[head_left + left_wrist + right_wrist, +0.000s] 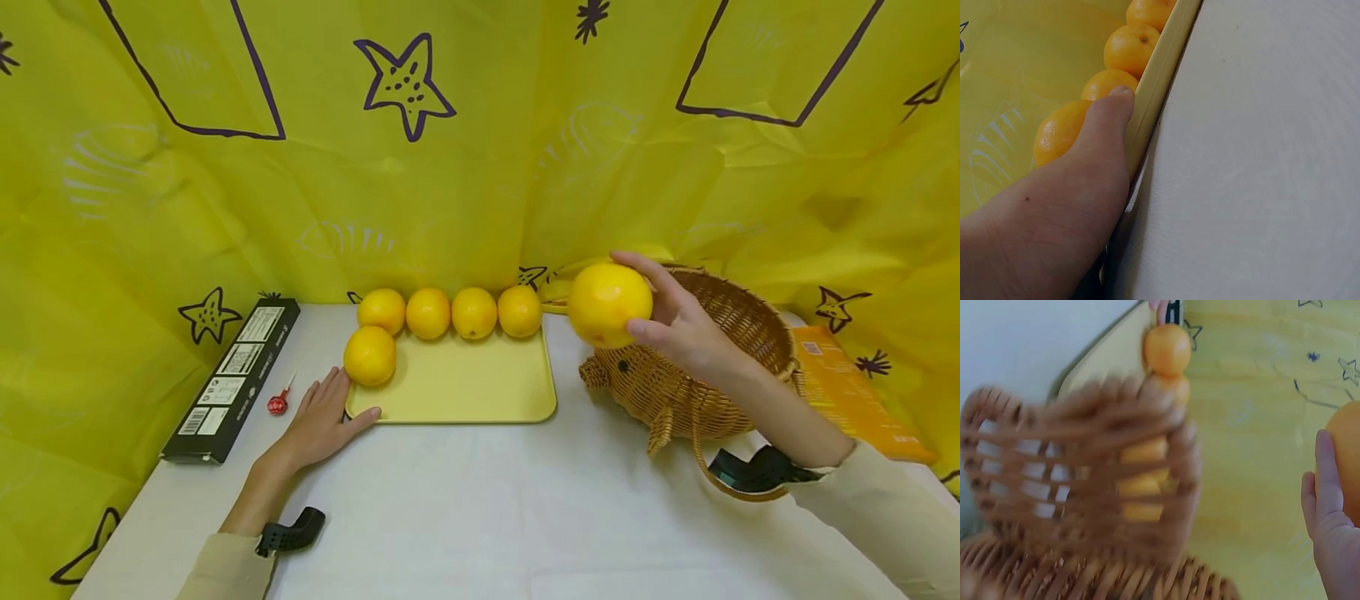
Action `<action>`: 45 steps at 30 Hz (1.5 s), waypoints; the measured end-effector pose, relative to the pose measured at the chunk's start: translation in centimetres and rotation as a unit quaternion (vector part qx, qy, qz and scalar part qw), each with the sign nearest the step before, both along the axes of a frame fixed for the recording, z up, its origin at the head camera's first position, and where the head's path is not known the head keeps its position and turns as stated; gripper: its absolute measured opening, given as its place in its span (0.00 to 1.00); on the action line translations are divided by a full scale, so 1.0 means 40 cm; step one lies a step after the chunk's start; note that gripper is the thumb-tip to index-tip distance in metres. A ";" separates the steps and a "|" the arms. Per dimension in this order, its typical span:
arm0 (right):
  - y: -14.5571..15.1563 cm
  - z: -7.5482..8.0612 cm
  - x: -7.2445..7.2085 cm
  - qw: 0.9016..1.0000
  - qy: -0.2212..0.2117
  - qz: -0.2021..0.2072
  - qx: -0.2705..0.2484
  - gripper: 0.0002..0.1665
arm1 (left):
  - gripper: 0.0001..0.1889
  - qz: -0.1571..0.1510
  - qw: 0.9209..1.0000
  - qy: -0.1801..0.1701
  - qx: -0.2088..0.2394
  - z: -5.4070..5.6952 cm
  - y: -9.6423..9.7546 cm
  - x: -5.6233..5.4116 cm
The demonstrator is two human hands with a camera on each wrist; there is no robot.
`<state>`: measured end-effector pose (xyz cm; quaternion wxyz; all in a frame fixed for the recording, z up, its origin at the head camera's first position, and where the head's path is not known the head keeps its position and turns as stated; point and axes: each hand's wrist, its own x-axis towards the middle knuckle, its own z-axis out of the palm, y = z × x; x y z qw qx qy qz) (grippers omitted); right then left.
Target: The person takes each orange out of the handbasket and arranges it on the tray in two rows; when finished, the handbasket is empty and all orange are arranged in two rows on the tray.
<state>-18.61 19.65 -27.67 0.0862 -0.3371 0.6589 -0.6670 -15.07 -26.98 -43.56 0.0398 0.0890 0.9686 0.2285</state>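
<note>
My right hand (693,333) holds an orange (609,305) in the air, thumb and fingers around it, in front of the wicker basket's (675,396) opening. In the right wrist view, the fingers (1329,481) lie along the side of that orange. My left hand (322,421) rests with extended fingers at the left end of a pale yellow tray (465,387), its thumb on the near left corner. Several oranges line the tray's far edge, and one orange (370,356) sits in front of the leftmost, beside the left fingertips.
The basket is animal-shaped, with a snout facing the tray and a looped handle hanging in front. An orange packet (862,392) lies right of it. At left are a long black box (232,383) and a red lollipop (277,405). A yellow patterned cloth (480,208) hangs behind.
</note>
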 end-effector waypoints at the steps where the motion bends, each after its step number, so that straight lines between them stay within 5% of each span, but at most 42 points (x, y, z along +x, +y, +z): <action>1: -0.006 -0.002 0.002 1.000 0.006 0.011 -0.011 0.39 | 0.52 0.000 1.000 0.000 0.000 0.000 0.000 0.000; 14: -0.075 -0.027 0.005 0.998 0.013 0.037 -0.040 0.34 | 0.52 -0.002 1.000 0.001 0.002 -0.001 0.000 -0.003; 33: -0.212 -0.068 -0.001 0.994 -0.058 -0.071 0.057 0.43 | 0.52 -0.002 1.000 -0.004 -0.001 0.003 0.002 -0.004; 37: -0.259 -0.074 0.003 0.992 -0.084 -0.062 0.071 0.46 | 0.52 -0.001 1.000 -0.003 0.000 0.005 0.003 -0.003; 45: -0.311 -0.095 0.011 0.996 -0.057 -0.009 0.066 0.52 | 0.52 0.000 1.000 -0.001 0.002 0.001 0.000 -0.004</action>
